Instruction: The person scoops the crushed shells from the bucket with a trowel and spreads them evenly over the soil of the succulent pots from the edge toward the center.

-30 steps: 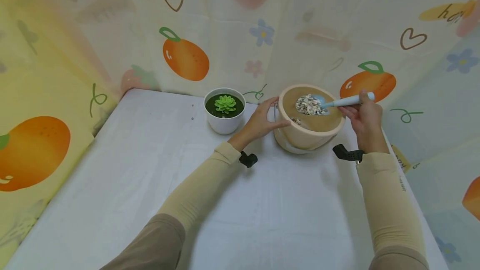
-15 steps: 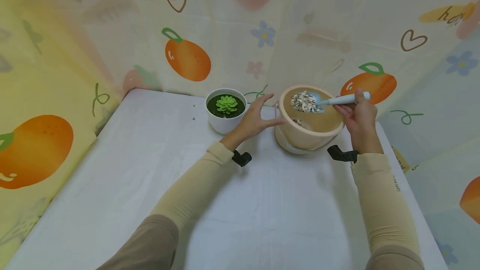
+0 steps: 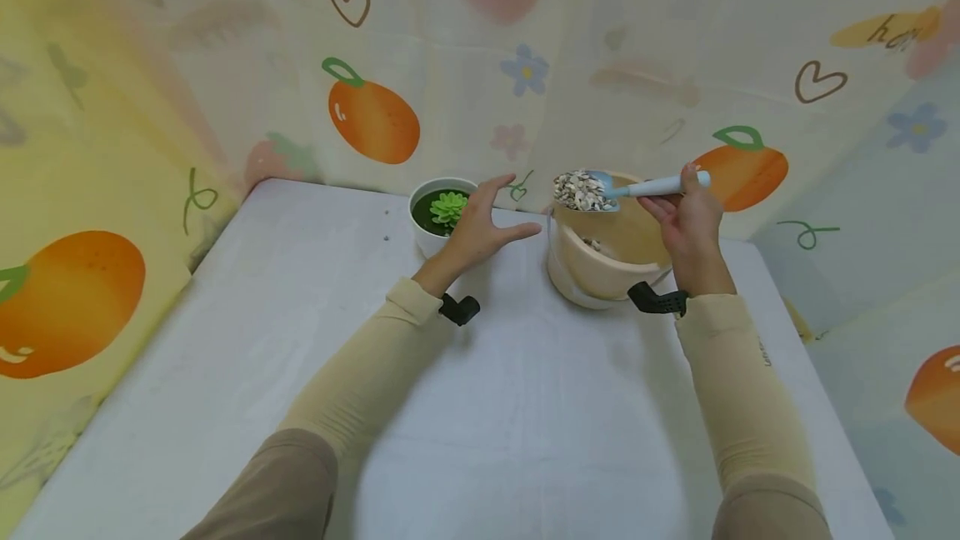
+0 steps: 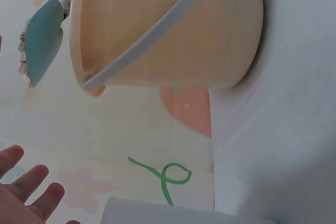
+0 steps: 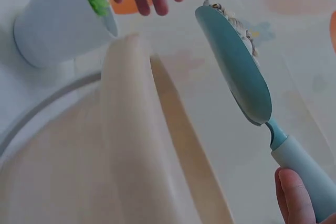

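Note:
My right hand (image 3: 692, 232) grips the handle of a light-blue toy shovel (image 3: 656, 187). Heaped on its blade are small pale shells or stone chips (image 3: 581, 191). The loaded blade is above the left rim of a cream bucket (image 3: 611, 275), clear of it in the right wrist view. Fingers spread and holding nothing, my left hand (image 3: 477, 227) is between the bucket and a white pot (image 3: 417, 215). In the pot, a green succulent (image 3: 447, 211) sits in dark soil. My left hand partly covers pot and plant in the head view.
A few more chips (image 3: 591, 243) lie inside the bucket. Its pale carrying handle (image 4: 157, 30) hangs down its side. Small specks (image 3: 386, 237) are on the white tabletop (image 3: 247, 332) left of the pot. Patterned cloth (image 3: 450, 48) stands behind the table.
The left hand has left the bucket's rim and moved left, in front of the pot. The right hand has lifted the loaded shovel and carried it left, to the bucket's left rim.

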Tool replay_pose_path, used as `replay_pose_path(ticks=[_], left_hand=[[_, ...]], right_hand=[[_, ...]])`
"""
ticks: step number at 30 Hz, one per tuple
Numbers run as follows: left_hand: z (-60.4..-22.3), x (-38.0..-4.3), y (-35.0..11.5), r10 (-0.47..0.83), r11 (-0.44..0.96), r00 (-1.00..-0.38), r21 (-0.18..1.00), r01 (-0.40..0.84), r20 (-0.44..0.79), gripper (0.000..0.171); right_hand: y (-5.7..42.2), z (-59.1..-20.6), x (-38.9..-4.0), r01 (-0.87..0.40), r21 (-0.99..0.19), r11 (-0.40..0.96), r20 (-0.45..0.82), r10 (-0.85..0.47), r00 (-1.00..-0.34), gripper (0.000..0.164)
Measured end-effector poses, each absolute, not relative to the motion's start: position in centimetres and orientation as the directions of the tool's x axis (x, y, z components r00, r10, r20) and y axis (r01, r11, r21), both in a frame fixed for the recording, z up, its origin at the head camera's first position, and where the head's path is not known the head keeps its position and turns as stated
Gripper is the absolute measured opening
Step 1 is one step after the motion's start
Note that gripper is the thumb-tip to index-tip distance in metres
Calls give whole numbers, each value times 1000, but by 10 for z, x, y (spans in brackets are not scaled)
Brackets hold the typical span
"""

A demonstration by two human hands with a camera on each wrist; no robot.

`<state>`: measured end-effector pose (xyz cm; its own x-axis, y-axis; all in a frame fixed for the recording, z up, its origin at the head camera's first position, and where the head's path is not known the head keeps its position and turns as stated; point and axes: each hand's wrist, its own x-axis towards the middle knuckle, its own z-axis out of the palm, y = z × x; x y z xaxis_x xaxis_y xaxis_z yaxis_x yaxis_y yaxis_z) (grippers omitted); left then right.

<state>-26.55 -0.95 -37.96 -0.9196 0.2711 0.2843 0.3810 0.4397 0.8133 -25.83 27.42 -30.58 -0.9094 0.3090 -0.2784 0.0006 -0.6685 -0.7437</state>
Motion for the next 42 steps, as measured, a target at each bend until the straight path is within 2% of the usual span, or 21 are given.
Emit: replay_pose_path(ticks=[6,14,25,42], left_hand=[[-380,-266,-25,262,424,-920,821,382,292,90],[-382,-268,-51,225,426,-927,826,370,299,92],[-387,-269,-78,168,431,-925,819,379,340,93],[-404,-272,-109,104,443,-947,838,317,303,105]], right_hand=[[253,-307,-267,16,-752,-659,-283,301,-911,31],[219,-311,-278,60,-788,-612,-283,273,-919,25],[192,-316,-289,87,-770,-633,-292,227,-929,24],[154,-320,-295,68,-806,-589,-279,276,-920,22]])
